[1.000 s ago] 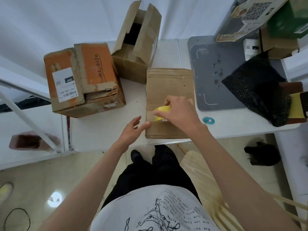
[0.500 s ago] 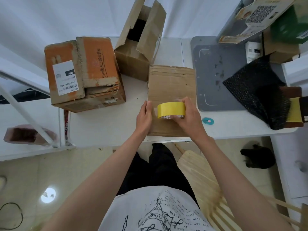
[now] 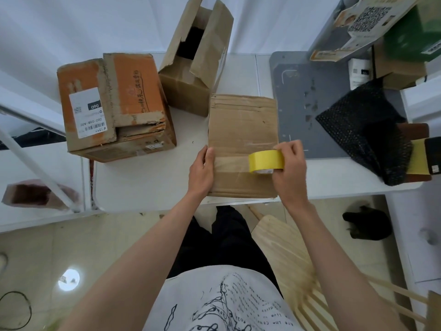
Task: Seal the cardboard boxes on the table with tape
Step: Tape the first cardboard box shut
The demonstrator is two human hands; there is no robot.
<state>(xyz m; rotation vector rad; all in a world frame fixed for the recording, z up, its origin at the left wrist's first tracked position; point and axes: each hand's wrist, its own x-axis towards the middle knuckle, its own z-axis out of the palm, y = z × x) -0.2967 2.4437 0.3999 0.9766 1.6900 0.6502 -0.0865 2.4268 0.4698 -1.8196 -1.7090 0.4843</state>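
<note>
While left hand (image 3: pixel 201 172) is pressing tape end flat at near box (image 3: pixel 242 130) left edge, right hand (image 3: pixel 290 169), gripping yellow tape roll (image 3: pixel 266 161), is now pulling rightward; strip is crossing lid, sealing underway.

Left hand (image 3: pixel 200 172) lies flat, fingers straight; right hand (image 3: pixel 290 172) curled, gripping.

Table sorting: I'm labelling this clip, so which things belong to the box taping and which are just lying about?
Job: flat box, tape roll, orange box, open box, left hand, right hand.
Lying about: grey mat, black mesh, green box.
</note>
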